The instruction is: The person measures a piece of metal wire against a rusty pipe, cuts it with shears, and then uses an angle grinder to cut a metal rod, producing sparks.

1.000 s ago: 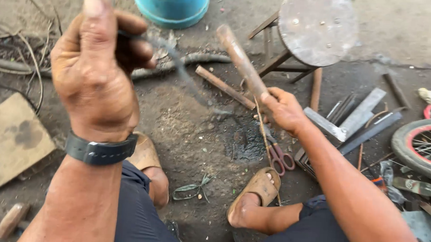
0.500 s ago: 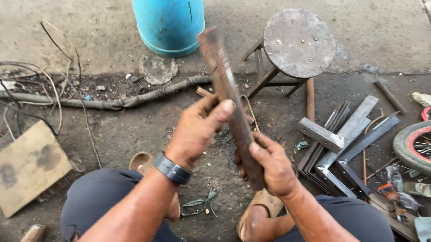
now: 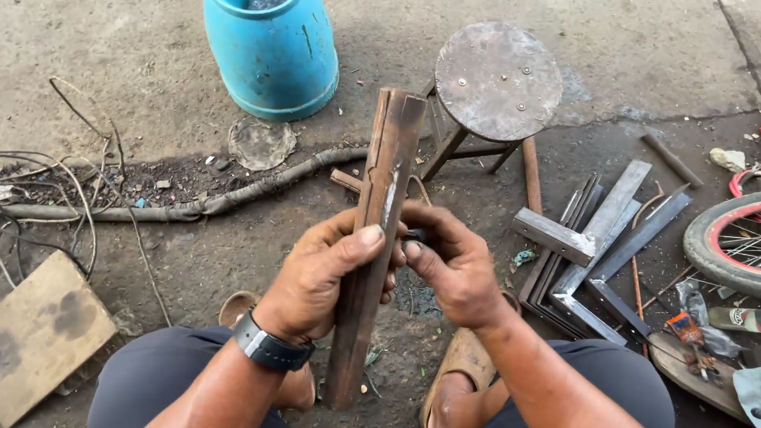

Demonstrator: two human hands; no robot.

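Observation:
A long rusty metal bar (image 3: 380, 197) stands nearly upright in front of me, its lower end near the ground between my feet. My left hand (image 3: 321, 276), a dark watch on its wrist, wraps around the bar's middle with the thumb on its front face. My right hand (image 3: 451, 265) presses against the bar's right side at the same height, fingers curled over a small dark thing I cannot make out.
A blue plastic barrel (image 3: 272, 39) stands at the back. A round-topped metal stool (image 3: 496, 77) is behind the bar. Metal strips and angle pieces (image 3: 600, 243) lie to the right, beside a bicycle wheel (image 3: 743, 242). A hose and wires (image 3: 94, 208) and a wooden board (image 3: 31, 335) lie at left.
The bar has swung from a leftward tilt to nearly upright. My left hand came down from near the camera onto the bar; my right hand moved up to the bar's middle.

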